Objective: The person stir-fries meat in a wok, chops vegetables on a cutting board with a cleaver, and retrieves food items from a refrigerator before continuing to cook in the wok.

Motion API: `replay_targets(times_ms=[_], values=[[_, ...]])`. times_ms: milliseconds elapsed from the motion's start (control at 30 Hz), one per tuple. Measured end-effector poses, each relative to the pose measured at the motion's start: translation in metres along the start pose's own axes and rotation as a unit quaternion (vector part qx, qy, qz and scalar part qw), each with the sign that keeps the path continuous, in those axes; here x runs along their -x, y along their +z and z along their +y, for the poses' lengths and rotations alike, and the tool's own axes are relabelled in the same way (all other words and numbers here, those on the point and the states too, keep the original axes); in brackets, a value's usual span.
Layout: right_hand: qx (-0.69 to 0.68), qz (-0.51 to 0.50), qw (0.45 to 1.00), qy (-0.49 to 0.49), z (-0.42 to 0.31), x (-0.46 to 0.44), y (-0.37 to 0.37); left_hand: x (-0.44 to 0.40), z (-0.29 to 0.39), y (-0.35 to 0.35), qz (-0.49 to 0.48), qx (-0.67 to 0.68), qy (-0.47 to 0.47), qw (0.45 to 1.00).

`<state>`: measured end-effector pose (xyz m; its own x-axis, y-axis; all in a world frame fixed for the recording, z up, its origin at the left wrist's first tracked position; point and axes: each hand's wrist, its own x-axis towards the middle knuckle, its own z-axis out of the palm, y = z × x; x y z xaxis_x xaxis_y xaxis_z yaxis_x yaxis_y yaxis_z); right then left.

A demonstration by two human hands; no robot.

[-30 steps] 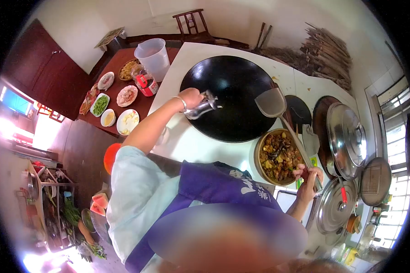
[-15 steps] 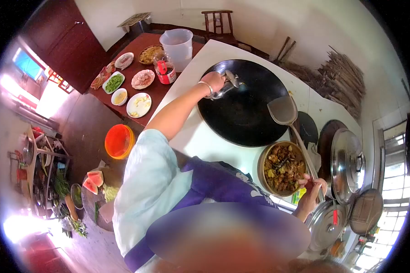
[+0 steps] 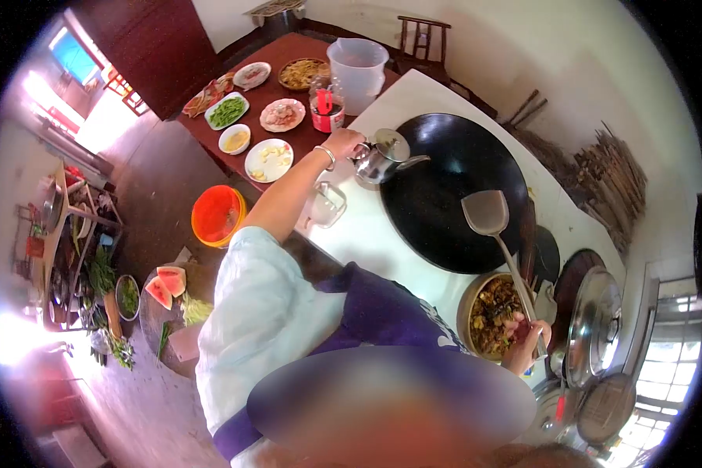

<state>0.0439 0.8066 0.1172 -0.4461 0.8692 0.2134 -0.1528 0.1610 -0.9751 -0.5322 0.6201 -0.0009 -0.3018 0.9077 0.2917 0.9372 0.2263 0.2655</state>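
steel kettle point(image 3: 381, 167) left of the wok point(image 3: 444, 187), fingers of the left hand point(image 3: 342, 143) closed on its handle; those of the right hand point(image 3: 530, 343) wrap a spatula point(image 3: 488, 217) over the wok.

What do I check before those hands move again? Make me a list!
1. Left hand holds the metal pot by its handle: ok.
2. Pot's lid on: ok.
3. Right hand grips the spatula: ok.
4. Spout reaches over the rim of the wok: ok, it looks so.
5. Right hand away from the food bowl: not ok, it overlaps the bowl in this view.
6. Wok hot: cannot tell.
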Motion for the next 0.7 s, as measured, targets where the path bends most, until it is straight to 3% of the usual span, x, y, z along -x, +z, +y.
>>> replay_targets(times_ms=[100, 133, 267, 333, 367, 400, 467, 500, 567, 633, 700], values=[[0.011, 0.016, 0.999, 0.031, 0.008, -0.002, 0.015, 0.017, -0.014, 0.005, 0.023, 0.027, -0.041, 0.999], [0.021, 0.024, 0.999, 0.034, 0.007, -0.002, 0.025, 0.018, -0.018, 0.006, -0.039, -0.017, -0.082, 0.996], [0.07, 0.016, 0.996, 0.054, 0.007, -0.001, 0.06, 0.034, -0.037, 0.018, 0.026, 0.005, -0.091, 0.995], [0.097, -0.007, 0.994, 0.042, 0.008, 0.0, 0.074, 0.04, -0.04, 0.022, 0.006, 0.015, -0.123, 0.992], [0.121, -0.016, 0.991, 0.059, 0.016, -0.004, 0.069, 0.043, -0.038, 0.016, -0.022, 0.174, -0.212, 0.961], [0.131, -0.023, 0.99, 0.046, 0.016, -0.003, 0.08, 0.05, -0.043, 0.023, 0.001, 0.191, -0.189, 0.963], [0.151, -0.035, 0.988, 0.018, 0.005, 0.0, 0.102, 0.049, -0.052, 0.036, -0.057, 0.107, -0.138, 0.983], [0.121, -0.033, 0.991, 0.049, 0.002, 0.0, 0.11, 0.051, -0.052, 0.036, -0.075, 0.135, -0.139, 0.978], [0.178, -0.111, 0.978, 0.018, 0.004, -0.007, 0.118, 0.05, -0.047, 0.031, -0.106, 0.192, -0.138, 0.966], [0.233, -0.191, 0.953, -0.01, 0.007, -0.011, 0.118, 0.053, -0.053, 0.046, -0.013, 0.148, -0.177, 0.973], [0.34, -0.316, 0.878, -0.118, 0.006, -0.021, 0.12, 0.07, -0.053, 0.042, 0.053, 0.052, -0.194, 0.978]])
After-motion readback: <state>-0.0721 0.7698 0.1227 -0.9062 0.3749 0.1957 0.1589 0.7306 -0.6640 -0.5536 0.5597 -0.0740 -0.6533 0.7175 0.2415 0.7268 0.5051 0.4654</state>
